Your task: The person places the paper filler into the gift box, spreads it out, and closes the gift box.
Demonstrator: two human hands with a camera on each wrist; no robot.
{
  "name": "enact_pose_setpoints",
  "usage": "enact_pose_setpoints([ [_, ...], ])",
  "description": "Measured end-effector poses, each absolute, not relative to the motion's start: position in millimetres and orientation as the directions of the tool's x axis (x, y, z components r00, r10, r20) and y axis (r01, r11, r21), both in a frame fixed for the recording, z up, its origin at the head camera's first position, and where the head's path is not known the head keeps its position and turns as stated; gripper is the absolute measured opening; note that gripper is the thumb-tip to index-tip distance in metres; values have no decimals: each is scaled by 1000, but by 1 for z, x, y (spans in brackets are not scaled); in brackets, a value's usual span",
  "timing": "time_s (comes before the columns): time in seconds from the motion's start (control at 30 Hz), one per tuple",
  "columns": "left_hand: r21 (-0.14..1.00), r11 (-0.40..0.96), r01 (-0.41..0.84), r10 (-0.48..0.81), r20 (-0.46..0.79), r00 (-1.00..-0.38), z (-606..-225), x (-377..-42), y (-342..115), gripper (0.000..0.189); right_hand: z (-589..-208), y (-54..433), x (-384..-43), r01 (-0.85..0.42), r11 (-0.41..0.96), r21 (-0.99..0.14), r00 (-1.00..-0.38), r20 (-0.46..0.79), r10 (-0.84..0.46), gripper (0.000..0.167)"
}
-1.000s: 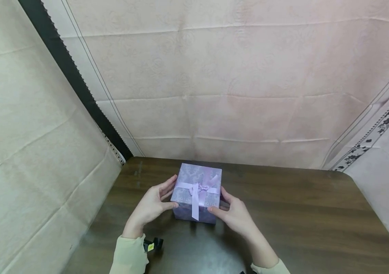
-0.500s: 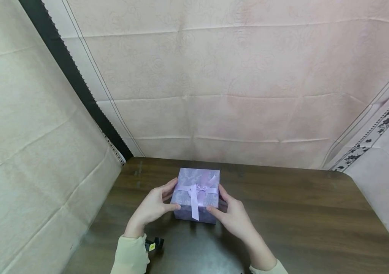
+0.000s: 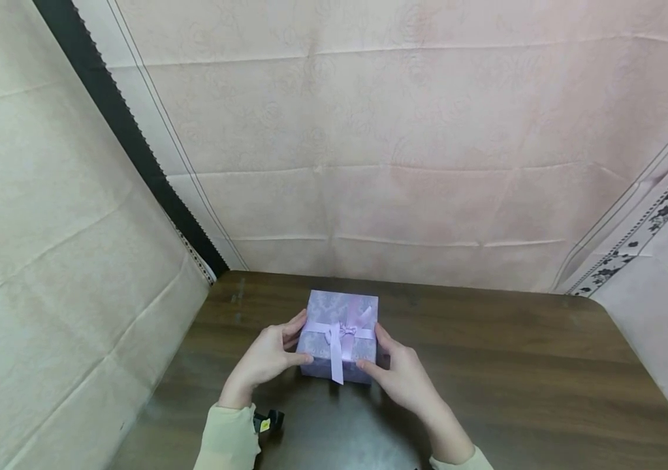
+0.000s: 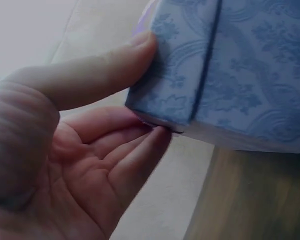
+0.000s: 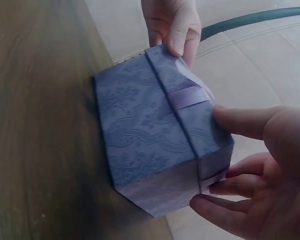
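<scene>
A purple patterned gift box (image 3: 334, 372) stands on the brown table. Its lid (image 3: 342, 305) sits on top, crossed by a lilac ribbon (image 3: 335, 352) tied in a bow. My left hand (image 3: 266, 356) holds the lid at its left side, thumb on the front edge; the left wrist view has this thumb (image 4: 110, 70) against the lid rim and the fingertips at its lower edge. At the right side my right hand (image 3: 402, 375) holds the lid likewise, thumb at the front. In the right wrist view, a seam runs between lid and box body (image 5: 135, 125).
The dark wooden table (image 3: 516, 372) extends widely to the right of the box. Pale cloth (image 3: 404, 143) hangs behind the table and at both sides. A black wrist device (image 3: 269, 421) is by the left sleeve (image 3: 228, 437).
Both hands have lowered the lid slightly onto the box and levelled it. The box body stays in place, and the hands keep their hold on the lid.
</scene>
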State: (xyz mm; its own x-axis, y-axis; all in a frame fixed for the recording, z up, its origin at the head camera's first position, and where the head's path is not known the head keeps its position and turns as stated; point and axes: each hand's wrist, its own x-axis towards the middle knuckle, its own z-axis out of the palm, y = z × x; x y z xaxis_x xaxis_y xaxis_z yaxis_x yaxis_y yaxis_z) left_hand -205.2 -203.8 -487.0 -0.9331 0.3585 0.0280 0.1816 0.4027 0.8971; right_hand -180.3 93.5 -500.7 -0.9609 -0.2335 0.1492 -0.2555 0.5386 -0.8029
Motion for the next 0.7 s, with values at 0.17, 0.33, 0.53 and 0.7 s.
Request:
enact_pose_setpoints([
  [0.17,889,424,173,338,21,-941,-491,-205,-202,87,-505,94,-181,-269,565,-780,-958,153,-244,85],
  [0.33,892,422,161,325,17,-945,-493,-206,-201,87,-504,95,-181,-283,581,-763,-954,163,-251,85],
  [0.53,898,414,149,312,14,-950,-495,-207,-198,87,-507,97,-183,-290,600,-745,-953,166,-255,86],
  [0.7,905,394,162,332,25,-943,-496,-209,-194,87,-509,103,-186,-279,596,-753,-955,149,-258,86],
])
